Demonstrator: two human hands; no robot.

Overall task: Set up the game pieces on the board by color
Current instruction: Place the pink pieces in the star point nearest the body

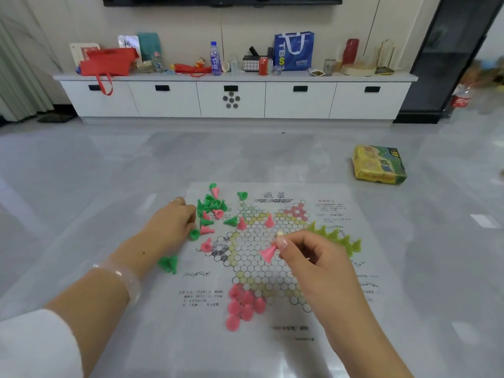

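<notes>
A thin plastic game board [272,336] printed with a star of circles lies on the grey floor. My right hand [308,257] pinches a pink cone piece [268,252] above the board's middle. My left hand [170,222] rests at the edge of a loose heap of green and pink cones [211,208], fingers curled; whether it holds one is hidden. Several pink cones [242,304] stand grouped at the star's near point. A row of yellow-green cones [338,237] stands at the right point. Two pink cones [255,222] stand upright near the upper middle.
A yellow and green game box [379,165] lies on the floor at the far right. Two green cones [169,264] lie off the board's left side. A white low cabinet [234,99] with bags and bottles runs along the far wall.
</notes>
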